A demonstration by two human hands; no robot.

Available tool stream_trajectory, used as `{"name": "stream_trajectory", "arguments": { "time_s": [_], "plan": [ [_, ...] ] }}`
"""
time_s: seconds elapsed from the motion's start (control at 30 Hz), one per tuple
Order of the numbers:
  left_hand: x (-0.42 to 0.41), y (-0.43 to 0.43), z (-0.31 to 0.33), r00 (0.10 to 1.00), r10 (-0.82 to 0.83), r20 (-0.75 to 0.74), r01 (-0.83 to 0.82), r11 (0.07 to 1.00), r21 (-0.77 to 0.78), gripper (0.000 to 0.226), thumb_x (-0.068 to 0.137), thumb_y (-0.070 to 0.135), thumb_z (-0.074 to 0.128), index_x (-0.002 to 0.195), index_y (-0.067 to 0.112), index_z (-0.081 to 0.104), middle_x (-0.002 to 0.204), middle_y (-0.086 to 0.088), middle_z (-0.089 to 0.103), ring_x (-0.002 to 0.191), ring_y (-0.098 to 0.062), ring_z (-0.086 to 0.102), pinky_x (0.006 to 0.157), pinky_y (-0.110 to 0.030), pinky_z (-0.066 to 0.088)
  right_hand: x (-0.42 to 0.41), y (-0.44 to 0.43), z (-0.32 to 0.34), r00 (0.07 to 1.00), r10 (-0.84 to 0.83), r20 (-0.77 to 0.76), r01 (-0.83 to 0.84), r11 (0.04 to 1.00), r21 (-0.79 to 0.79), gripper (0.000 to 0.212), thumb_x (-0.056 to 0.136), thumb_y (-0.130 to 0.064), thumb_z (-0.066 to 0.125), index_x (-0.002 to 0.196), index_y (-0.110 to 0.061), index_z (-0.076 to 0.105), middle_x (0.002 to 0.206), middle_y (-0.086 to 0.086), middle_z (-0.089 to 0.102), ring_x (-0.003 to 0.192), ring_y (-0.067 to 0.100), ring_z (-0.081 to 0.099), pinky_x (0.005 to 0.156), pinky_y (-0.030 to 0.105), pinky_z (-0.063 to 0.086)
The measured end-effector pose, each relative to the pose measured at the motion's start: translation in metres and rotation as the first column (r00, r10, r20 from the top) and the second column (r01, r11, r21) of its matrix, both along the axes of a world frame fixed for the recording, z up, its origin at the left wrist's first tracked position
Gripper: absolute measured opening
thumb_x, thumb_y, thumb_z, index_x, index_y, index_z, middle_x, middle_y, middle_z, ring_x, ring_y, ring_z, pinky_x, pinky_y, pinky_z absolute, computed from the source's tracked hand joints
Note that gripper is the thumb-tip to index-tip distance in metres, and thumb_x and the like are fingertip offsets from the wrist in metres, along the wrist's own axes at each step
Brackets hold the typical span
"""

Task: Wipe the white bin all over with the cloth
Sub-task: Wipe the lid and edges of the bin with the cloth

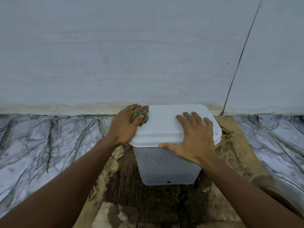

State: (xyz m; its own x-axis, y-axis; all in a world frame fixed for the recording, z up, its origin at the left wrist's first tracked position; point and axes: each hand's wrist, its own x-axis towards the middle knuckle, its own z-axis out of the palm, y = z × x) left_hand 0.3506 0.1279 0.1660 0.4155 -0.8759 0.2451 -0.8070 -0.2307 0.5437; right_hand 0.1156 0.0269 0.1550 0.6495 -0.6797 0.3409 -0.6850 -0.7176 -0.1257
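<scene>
The white bin point(166, 165) stands upright on soiled cardboard against the wall, its lid point(164, 124) on and its front wall flecked with dark spots. My left hand point(125, 127) grips a bunched grey-brown cloth point(141, 115) and presses it on the lid's far left corner. My right hand point(194, 139) lies flat on the right side of the lid, fingers spread and straight, thumb along the lid's front rim.
Stained, torn cardboard point(148, 203) covers the floor under and in front of the bin. Marble-patterned floor point(41, 145) extends left and right. A grey tiled wall point(131, 55) rises right behind the bin. A metal basin rim point(286, 191) shows at the lower right.
</scene>
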Motion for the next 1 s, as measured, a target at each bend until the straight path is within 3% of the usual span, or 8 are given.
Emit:
{"name": "stream_trajectory", "arguments": {
  "time_s": [0.1,0.2,0.3,0.43,0.6,0.73,0.9,1.0],
  "plan": [
    [-0.005,0.008,-0.008,0.999,0.052,-0.010,-0.052,0.999,-0.014,0.068,0.095,0.059,0.031,0.152,0.024,0.046,0.162,0.004,0.036,0.151,-0.018,0.027,0.124,-0.044,0.021,0.000,-0.007,0.008,0.995,0.067,-0.073,-0.062,0.996,0.062,0.121,0.056,-0.105,0.033,0.151,-0.031,0.030,0.162,0.000,0.025,0.155,0.024,-0.003,0.120,0.060,0.011],
    [-0.032,0.015,-0.016,0.976,0.205,-0.076,-0.213,0.971,-0.106,0.064,0.099,0.056,0.033,0.153,0.023,0.044,0.164,0.001,0.033,0.153,-0.020,0.023,0.126,-0.046,0.017,-0.001,-0.009,0.006,0.988,0.088,-0.125,-0.076,0.992,0.100,0.124,0.057,-0.106,0.028,0.158,-0.037,0.014,0.169,-0.004,0.007,0.153,0.018,-0.021,0.123,0.059,-0.001],
    [-0.072,0.022,-0.028,0.914,0.350,-0.205,-0.389,0.899,-0.199,0.060,0.106,0.048,0.034,0.157,0.018,0.034,0.168,-0.002,0.022,0.156,-0.019,0.010,0.127,-0.042,0.005,0.000,-0.007,0.004,0.986,0.073,-0.151,-0.056,0.992,0.110,0.125,0.056,-0.107,0.023,0.159,-0.038,0.008,0.169,-0.005,0.001,0.154,0.019,-0.018,0.123,0.057,-0.005],
    [-0.104,0.025,-0.042,0.871,0.325,-0.367,-0.442,0.845,-0.301,0.067,0.105,0.054,0.029,0.162,0.020,0.016,0.170,0.007,0.003,0.156,-0.010,-0.008,0.128,-0.040,0.001,-0.002,-0.005,0.004,0.987,0.064,-0.147,-0.049,0.993,0.108,0.125,0.056,-0.108,0.020,0.159,-0.038,0.007,0.169,-0.005,0.001,0.156,0.017,-0.006,0.124,0.056,-0.002],
    [-0.116,0.029,-0.044,0.833,0.341,-0.435,-0.498,0.805,-0.321,0.067,0.106,0.051,0.032,0.162,0.023,0.011,0.170,0.009,-0.003,0.156,-0.008,-0.008,0.123,-0.029,0.006,-0.003,-0.002,0.003,0.989,0.057,-0.136,-0.046,0.995,0.083,0.125,0.056,-0.108,0.019,0.159,-0.038,0.010,0.169,-0.006,0.005,0.156,0.017,-0.001,0.124,0.055,0.001],
    [-0.126,0.034,-0.043,0.794,0.373,-0.480,-0.551,0.776,-0.307,0.070,0.103,0.051,0.035,0.162,0.018,0.014,0.170,0.008,-0.001,0.155,-0.006,-0.004,0.115,-0.011,0.004,-0.003,0.001,0.004,0.990,0.043,-0.134,-0.033,0.997,0.076,0.125,0.056,-0.108,0.019,0.159,-0.038,0.011,0.169,-0.006,0.004,0.156,0.016,-0.001,0.125,0.054,0.002],
    [-0.130,0.035,-0.041,0.758,0.372,-0.536,-0.582,0.757,-0.298,0.074,0.101,0.052,0.036,0.160,0.012,0.018,0.170,0.002,0.009,0.156,-0.018,0.012,0.124,-0.040,0.024,-0.003,0.002,0.003,0.990,0.042,-0.133,-0.033,0.997,0.070,0.124,0.058,-0.107,0.020,0.159,-0.037,0.011,0.169,-0.005,0.006,0.156,0.018,0.001,0.124,0.055,0.002],
    [-0.125,0.036,-0.036,0.761,0.375,-0.529,-0.574,0.770,-0.278,0.072,0.105,0.045,0.041,0.161,0.011,0.013,0.170,-0.001,0.010,0.155,-0.019,0.015,0.123,-0.035,0.021,-0.002,0.001,0.003,0.988,0.043,-0.147,-0.034,0.997,0.065,0.123,0.058,-0.107,0.018,0.159,-0.037,0.010,0.169,-0.004,0.005,0.156,0.019,0.001,0.124,0.055,0.003]
  ]
}}
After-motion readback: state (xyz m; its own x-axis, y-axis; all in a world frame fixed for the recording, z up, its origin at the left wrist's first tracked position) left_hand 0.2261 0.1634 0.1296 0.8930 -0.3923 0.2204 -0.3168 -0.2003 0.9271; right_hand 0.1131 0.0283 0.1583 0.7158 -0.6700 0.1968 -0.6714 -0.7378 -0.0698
